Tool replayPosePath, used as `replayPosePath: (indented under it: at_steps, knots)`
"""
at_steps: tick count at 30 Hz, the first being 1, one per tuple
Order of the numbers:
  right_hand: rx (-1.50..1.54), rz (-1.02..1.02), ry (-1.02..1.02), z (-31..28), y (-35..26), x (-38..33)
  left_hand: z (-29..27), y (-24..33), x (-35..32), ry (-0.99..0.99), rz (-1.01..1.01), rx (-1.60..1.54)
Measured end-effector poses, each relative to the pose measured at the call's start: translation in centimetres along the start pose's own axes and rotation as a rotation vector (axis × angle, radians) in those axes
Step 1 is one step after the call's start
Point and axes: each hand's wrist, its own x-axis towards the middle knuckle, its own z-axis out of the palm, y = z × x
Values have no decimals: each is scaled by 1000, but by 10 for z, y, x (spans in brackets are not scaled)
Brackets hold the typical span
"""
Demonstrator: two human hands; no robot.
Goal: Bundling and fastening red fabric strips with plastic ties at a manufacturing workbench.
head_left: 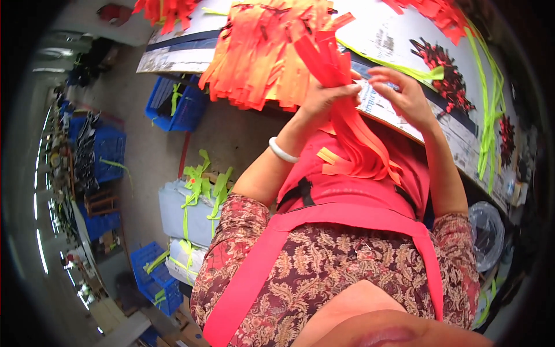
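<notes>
My left hand (330, 98), a white bangle on its wrist, is closed round a bundle of bright red-orange fabric strips (352, 130). The upper ends stick out above my fist, and the long ends hang down over my red apron (324, 194). Just right of it, my right hand (402, 95) is raised over the table edge with bent fingers apart, its fingertips near my left thumb. I see nothing held in it. A thick row of orange strips (260, 58) hangs over the table edge beyond my left hand, with small dark pieces along its top.
On the white-topped table (387, 43) lie yellow-green strips (488, 115) and black-and-red pieces (445, 75). Blue crates (176, 104) stand on the floor at left, near a grey bundle (185, 211) tied with yellow-green strips. A clear plastic bag (485, 234) hangs at right.
</notes>
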Motion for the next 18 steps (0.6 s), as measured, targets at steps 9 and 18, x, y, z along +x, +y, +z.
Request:
replayPosePath:
  at_steps: [9, 18]
  knots:
    - [-469, -422, -16, -7, -87, 60, 27, 6, 10, -82, -30, 151]
    - [-414, -341, 25, -9, -92, 68, 12, -9, 21, -16, -76, 252]
